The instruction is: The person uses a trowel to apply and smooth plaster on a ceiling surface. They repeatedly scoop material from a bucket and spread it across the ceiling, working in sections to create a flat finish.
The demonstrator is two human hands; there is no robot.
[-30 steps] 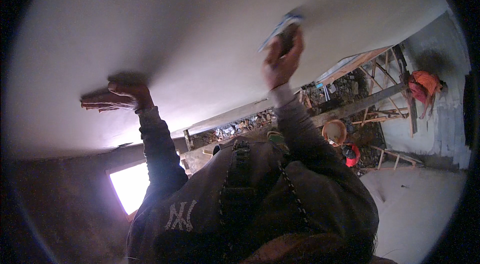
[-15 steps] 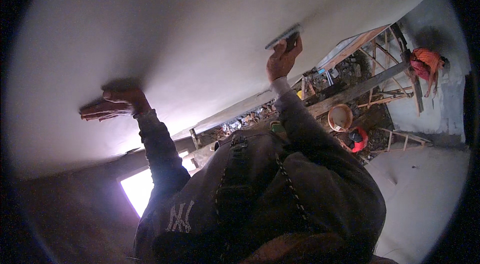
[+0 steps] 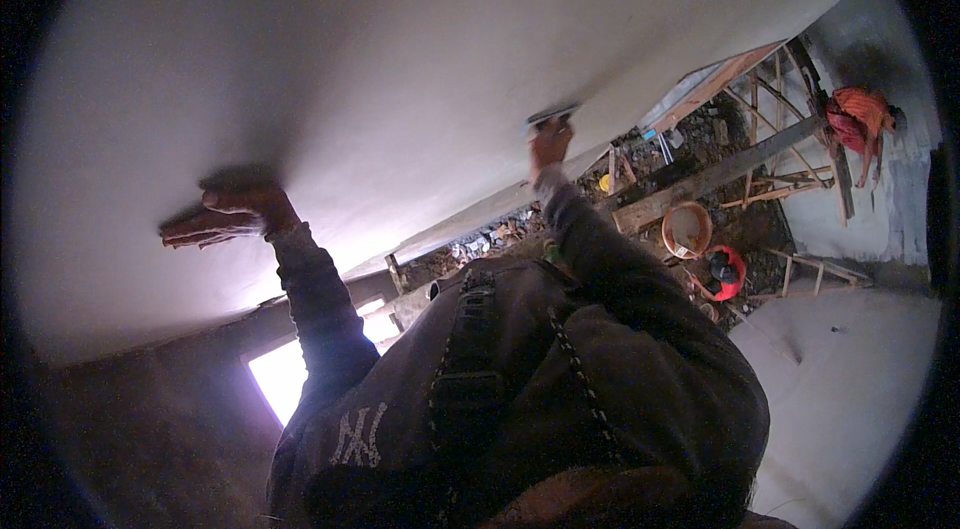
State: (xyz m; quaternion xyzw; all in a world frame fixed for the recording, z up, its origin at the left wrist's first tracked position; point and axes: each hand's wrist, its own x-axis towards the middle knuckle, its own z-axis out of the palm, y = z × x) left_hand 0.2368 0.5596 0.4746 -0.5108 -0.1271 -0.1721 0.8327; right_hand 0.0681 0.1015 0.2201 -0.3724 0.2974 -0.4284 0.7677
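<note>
A smooth, pale plastered wall (image 3: 400, 59) spreads across the upper part of the head view. My right hand (image 3: 550, 144), slightly blurred, grips a plastering trowel (image 3: 553, 115) whose thin flat blade lies at the wall's surface; its handle is hidden in my fingers. Farther left, my left hand (image 3: 228, 213) rests against the wall with fingers stretched out, holding nothing that I can see. A dark shadow surrounds it on the wall.
Below at the right, wooden planks (image 3: 720, 174) and poles form a scaffold over rubble. An orange tub (image 3: 687, 230) stands near a person in red (image 3: 728, 274). Another person in orange (image 3: 860, 119) bends by the far wall. A bright window (image 3: 280, 379) is at lower left.
My right hand has drawn the trowel down along the wall toward my body and slightly left, and the blade lies flatter in view. My left hand has stayed in place.
</note>
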